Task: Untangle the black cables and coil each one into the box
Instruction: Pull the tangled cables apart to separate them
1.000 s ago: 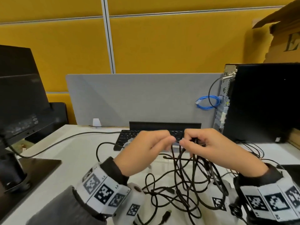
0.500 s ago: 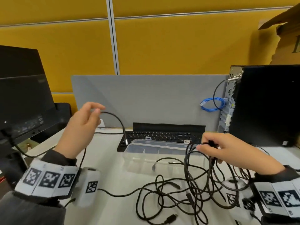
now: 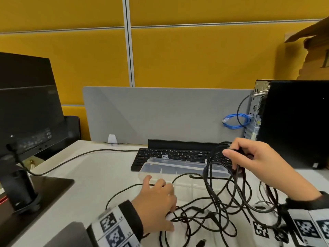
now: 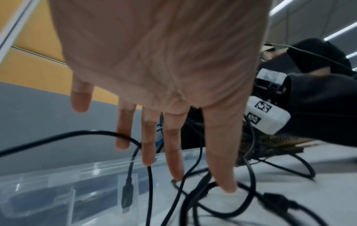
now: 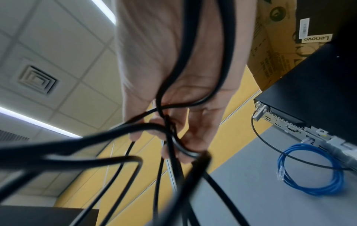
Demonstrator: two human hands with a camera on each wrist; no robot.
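My right hand (image 3: 256, 163) pinches a raised bunch of tangled black cables (image 3: 224, 198) above the clear box (image 3: 160, 168) near the desk's back edge, my left hand (image 3: 156, 202) rests flat-fingered on loose strands; I should lift slowly, freeing one cable at a time

Left hand (image 3: 156, 202) reaches down with fingers straight and spread; right hand (image 3: 252, 161) is raised, fingers curled.

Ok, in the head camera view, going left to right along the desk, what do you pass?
Monitor → left hand → clear box → right hand holding black cables → computer tower.
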